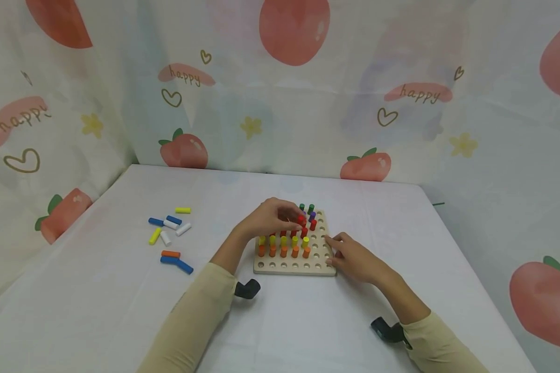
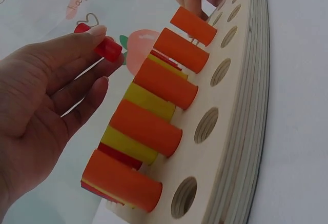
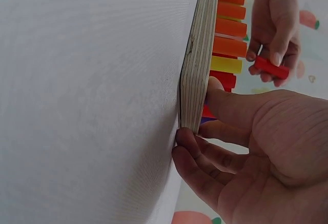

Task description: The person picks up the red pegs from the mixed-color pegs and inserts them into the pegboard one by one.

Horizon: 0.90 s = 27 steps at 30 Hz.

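Thumb and fingers of my left hand (image 1: 273, 217) pinch a red peg (image 2: 110, 49), held above the wooden pegboard (image 1: 289, 271). Beneath it, the board carries a front row of orange pegs (image 1: 283, 252) with yellow pegs (image 1: 283, 241) behind. Farther back stand red pegs (image 1: 313, 225), partly hidden by the left hand, then purple and green pegs (image 1: 311, 208). Along the right edge of the board, my right hand (image 1: 354, 260) grips it, thumb on the top face and fingers (image 3: 195, 170) at the side, as the right wrist view shows.
Loose pegs lie left of the board: a yellow peg (image 1: 183, 210) at the back, white pegs (image 1: 183, 229) and blue ones in the middle, an orange peg (image 1: 170, 254) nearer. Empty holes line the board's front and right. A printed cloth backdrop (image 1: 280, 119) surrounds the white table.
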Available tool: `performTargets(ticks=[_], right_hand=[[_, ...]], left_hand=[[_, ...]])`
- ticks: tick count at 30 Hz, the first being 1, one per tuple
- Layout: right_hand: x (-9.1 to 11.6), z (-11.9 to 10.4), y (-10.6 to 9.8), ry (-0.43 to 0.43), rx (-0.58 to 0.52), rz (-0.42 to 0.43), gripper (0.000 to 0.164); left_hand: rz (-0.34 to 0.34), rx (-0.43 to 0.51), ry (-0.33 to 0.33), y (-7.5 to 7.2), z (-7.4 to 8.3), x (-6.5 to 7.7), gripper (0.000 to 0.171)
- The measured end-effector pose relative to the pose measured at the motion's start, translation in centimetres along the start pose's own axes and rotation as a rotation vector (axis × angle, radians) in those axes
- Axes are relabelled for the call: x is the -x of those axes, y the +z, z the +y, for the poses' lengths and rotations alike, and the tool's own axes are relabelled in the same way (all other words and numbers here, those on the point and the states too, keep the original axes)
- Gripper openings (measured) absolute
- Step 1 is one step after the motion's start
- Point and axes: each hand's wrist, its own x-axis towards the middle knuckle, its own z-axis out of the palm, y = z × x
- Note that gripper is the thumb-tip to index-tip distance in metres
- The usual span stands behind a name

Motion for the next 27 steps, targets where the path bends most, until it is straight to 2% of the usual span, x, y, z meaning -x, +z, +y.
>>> performTargets(ticks=[7,14,18,23,27], right_hand=[[0.1,-0.1,0.1,-0.014,0.003,0.008,0.062],[0.0,0.1,0.0,0.006,-0.003,0.000,0.062],[0.1,0.2,0.1,0.002,-0.008,0.001,0.062],[0.1,0.1,0.0,-0.004,-0.010,0.002,0.062],[0.1,-0.1,0.0,0.001,-0.014,0.000,0.062]], left_hand=[[0.018,0.002,0.025,0.7,0.1,-0.6,0.028],[0.049,0.027,0.007,1.6,0.3,-1.0,0.024],[0.037,0.054,-0.007,2.2,0.4,-1.3,0.024],[0.007,0.115,0.024,2.9,0.4,-1.7,0.029],[0.004,0.150,0.017,3.3,0.4,-1.9,0.030]])
